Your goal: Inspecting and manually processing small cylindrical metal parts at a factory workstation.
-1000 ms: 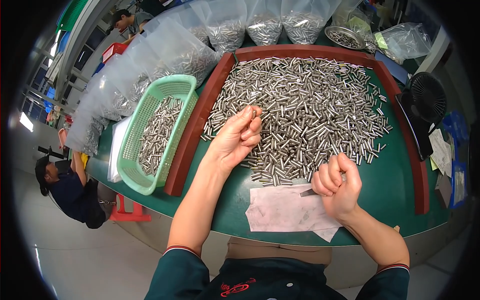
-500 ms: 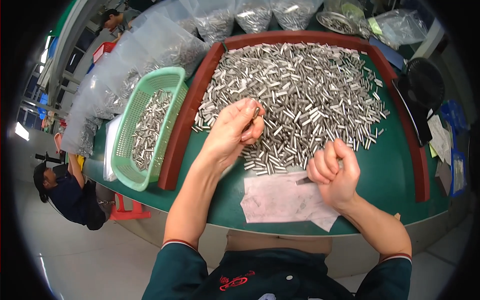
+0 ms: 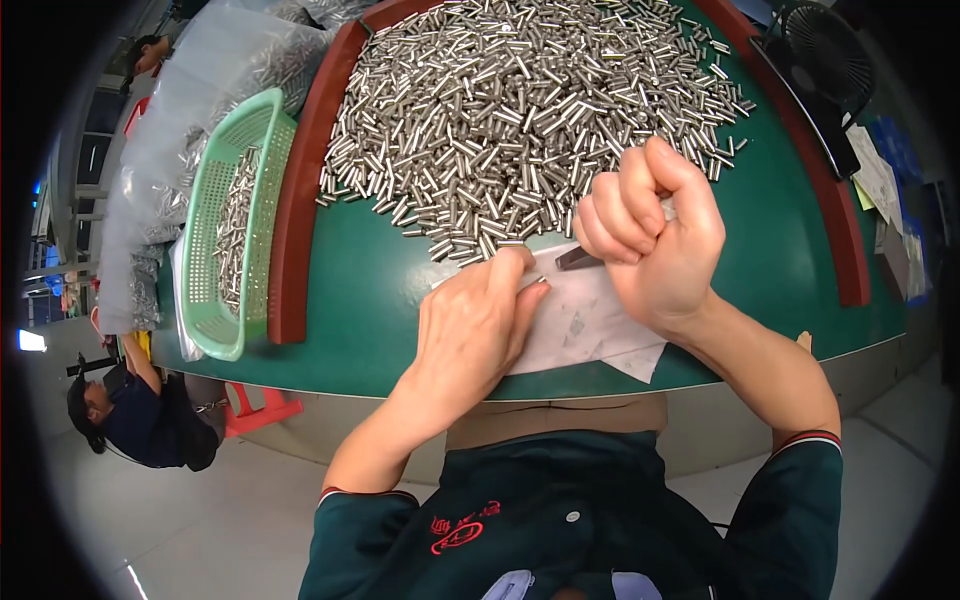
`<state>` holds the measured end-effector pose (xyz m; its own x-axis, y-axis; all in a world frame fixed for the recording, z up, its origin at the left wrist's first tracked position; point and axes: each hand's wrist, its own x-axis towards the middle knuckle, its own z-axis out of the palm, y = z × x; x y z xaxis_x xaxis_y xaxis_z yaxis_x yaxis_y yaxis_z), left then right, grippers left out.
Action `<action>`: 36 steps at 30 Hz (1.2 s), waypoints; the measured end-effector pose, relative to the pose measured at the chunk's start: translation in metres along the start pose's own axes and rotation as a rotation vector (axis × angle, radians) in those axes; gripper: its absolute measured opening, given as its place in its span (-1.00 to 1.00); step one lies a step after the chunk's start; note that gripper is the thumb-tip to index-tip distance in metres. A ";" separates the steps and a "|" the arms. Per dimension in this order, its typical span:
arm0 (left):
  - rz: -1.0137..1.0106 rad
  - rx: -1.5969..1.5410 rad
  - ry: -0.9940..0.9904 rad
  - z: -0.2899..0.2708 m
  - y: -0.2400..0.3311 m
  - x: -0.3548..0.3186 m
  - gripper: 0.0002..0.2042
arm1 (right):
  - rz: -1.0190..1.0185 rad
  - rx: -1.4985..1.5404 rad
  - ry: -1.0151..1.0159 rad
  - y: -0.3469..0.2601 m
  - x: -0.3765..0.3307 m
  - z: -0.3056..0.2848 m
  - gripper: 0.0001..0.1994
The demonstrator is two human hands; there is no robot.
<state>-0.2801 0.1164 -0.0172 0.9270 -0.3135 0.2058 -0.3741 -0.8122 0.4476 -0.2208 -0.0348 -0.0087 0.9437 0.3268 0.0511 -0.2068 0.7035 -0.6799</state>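
Observation:
My left hand [image 3: 472,318] is closed over the left part of a pale, smudged cloth [image 3: 578,318], with a small silver metal pin [image 3: 541,281] pinched between thumb and forefinger; only the pin's tip shows. To its right, my right hand [image 3: 660,240] is curled into a fist. A dark, flat metal tool [image 3: 576,260] sticks out from the left side of that fist; its kind is hidden by the fingers. Just beyond both hands lies a wide heap of short cylindrical metal pins [image 3: 520,110] on the green tabletop [image 3: 380,300].
Dark red rails [image 3: 298,220] border the heap. A green perforated basket [image 3: 277,190] holding pins stands left, beside clear bags [image 3: 190,100] of pins. At the right are a black fan [image 3: 825,55] and papers [image 3: 875,175]. A seated co-worker [image 3: 150,420] is at far left.
My left hand has come down toward me from above the heap to the cloth, turning back upward. My right fist appears higher in view. The whole view has tipped, shifting the table upward.

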 end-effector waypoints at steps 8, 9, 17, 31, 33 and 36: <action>-0.054 -0.088 0.044 0.003 -0.002 -0.009 -0.89 | 0.079 0.034 0.031 0.009 -0.004 0.004 -0.59; -0.072 -0.098 0.062 0.004 -0.002 -0.009 -0.90 | 0.075 0.036 0.034 0.009 -0.004 0.004 -0.59; -0.101 -0.094 0.071 0.005 0.000 -0.008 -0.90 | 0.095 0.075 0.093 0.012 -0.005 0.006 -0.60; -0.138 -0.160 0.052 0.003 -0.004 -0.005 -0.90 | 0.020 0.005 0.042 0.017 -0.008 0.011 -0.60; -0.168 -0.195 0.008 0.000 -0.003 -0.003 -0.90 | 0.009 -0.011 0.030 0.018 -0.009 0.013 -0.60; -0.176 -0.227 -0.015 -0.001 -0.003 -0.002 -0.91 | -0.016 -0.060 0.014 0.018 -0.010 0.016 -0.60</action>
<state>-0.2807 0.1196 -0.0177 0.9778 -0.1861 0.0959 -0.2025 -0.7241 0.6593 -0.2377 -0.0150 -0.0101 0.9504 0.3066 0.0525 -0.1761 0.6691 -0.7220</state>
